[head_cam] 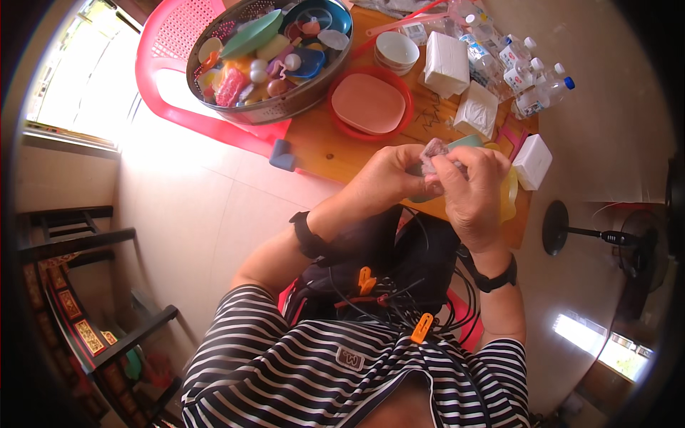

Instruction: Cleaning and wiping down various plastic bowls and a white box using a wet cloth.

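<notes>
Before me, above the table's near edge, both my hands meet at a small pinkish-grey cloth [434, 150]. My left hand [396, 167] grips it from the left with thumb and fingers. From the right, my right hand [471, 184] pinches the cloth with bent fingers. Whether the folds wrap something is hidden. A mint-green dish [466, 141] shows in part behind my hands; I cannot tell if it is held or lies on the table. Right of my right hand, a yellow scalloped plastic piece [508, 195] is partly covered.
On the wooden table [316, 155] stand a perforated metal basket [257, 113] of plastic toys, a red basin [409, 115] with a pink tray [368, 101], stacked bowls [397, 49], tissue packs [447, 63] and plastic bottles [522, 75]. A pink chair [155, 96] is at left, a fan [556, 227] at right.
</notes>
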Demonstrator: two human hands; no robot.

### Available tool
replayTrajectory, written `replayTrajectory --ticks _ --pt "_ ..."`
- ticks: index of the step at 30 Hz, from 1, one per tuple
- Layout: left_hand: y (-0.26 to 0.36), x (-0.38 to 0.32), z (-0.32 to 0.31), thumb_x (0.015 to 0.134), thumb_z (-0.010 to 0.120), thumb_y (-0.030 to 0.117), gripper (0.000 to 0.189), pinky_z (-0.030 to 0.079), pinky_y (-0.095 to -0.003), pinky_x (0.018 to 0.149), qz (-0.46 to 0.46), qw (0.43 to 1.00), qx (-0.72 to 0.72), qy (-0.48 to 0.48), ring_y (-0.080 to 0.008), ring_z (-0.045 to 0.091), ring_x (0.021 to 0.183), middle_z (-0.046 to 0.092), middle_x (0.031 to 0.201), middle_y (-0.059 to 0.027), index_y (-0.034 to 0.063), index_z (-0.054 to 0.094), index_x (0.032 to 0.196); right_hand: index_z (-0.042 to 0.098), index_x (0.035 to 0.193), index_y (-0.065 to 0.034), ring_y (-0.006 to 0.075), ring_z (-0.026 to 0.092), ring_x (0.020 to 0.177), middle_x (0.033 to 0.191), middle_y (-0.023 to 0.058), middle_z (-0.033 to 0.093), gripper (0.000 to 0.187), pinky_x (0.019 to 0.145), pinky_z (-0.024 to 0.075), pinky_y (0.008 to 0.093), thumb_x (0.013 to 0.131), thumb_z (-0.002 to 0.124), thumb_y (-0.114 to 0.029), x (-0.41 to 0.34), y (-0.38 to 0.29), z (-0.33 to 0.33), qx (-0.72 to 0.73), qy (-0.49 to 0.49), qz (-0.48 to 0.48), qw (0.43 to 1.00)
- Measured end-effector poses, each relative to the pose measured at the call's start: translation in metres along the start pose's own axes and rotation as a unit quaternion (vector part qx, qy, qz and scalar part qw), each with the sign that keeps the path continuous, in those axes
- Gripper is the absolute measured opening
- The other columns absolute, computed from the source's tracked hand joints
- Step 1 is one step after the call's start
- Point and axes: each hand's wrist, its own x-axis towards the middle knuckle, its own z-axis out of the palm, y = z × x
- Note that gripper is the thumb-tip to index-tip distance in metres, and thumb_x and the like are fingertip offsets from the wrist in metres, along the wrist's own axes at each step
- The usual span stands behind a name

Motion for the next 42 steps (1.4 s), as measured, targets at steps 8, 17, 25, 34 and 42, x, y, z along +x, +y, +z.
replayTrajectory --ticks 8,17,25,34,42 --pt "0.022 -0.009 0.004 0.084 0.083 0.008 0.034 0.056 -0.0257 0.080 -0.046 0.997 0.041 -0.037 -0.0091 0.067 0.086 0.072 0.096 -0.0023 -0.0007 0.068 0.113 0.069 0.105 -0.0035 0.0266 0.055 0.093 0.102 0.0081 0.057 0.018 0.080 0.0465 0.0366 0.088 0.074 -0.005 -0.011 0.031 -0.007 0.039 0.080 0.159 0.983" --pt "0.000 -0.003 0.005 0.086 0.081 0.010 0.031 0.051 -0.0224 0.075 0.018 0.999 0.024 -0.015 -0.0052 0.062 0.083 0.071 0.094 0.0006 -0.0004 0.069 0.112 0.071 0.103 -0.0083 0.0250 0.054 0.090 0.099 0.0041 0.058 0.020 0.082 0.0412 0.0375 0.085 0.079 -0.014 -0.002 -0.004 -0.006 0.054 0.034 0.038 0.997" --pt "0.009 -0.008 0.003 0.088 0.080 0.011 0.031 0.052 -0.0233 0.081 -0.043 0.995 -0.033 -0.085 -0.0068 0.063 0.090 0.071 0.099 0.0004 0.0005 0.069 0.115 0.068 0.101 -0.0012 0.0251 0.059 0.096 0.109 0.0103 0.062 0.020 0.080 0.0487 0.0354 0.099 0.067 -0.021 -0.007 0.018 -0.009 0.182 0.120 0.207 0.954" --pt "0.016 -0.013 0.001 0.092 0.074 0.015 0.025 0.052 -0.0242 0.083 -0.071 0.988 -0.049 -0.130 -0.0079 0.064 0.090 0.071 0.098 -0.0017 -0.0009 0.069 0.112 0.063 0.098 0.0016 0.0214 0.059 0.088 0.099 0.0103 0.062 0.014 0.080 0.0488 0.0322 0.100 0.063 -0.012 -0.012 0.014 -0.014 0.274 0.120 0.225 0.927" --pt "0.009 -0.013 -0.001 0.091 0.063 0.004 0.021 0.051 -0.0258 0.088 -0.117 0.986 -0.045 -0.106 -0.0094 0.066 0.093 0.072 0.100 -0.0042 -0.0039 0.069 0.110 0.064 0.097 0.0007 0.0241 0.061 0.087 0.098 0.0114 0.064 0.011 0.074 0.0505 0.0334 0.094 0.069 -0.008 -0.010 0.010 -0.013 0.144 0.114 0.101 0.978"
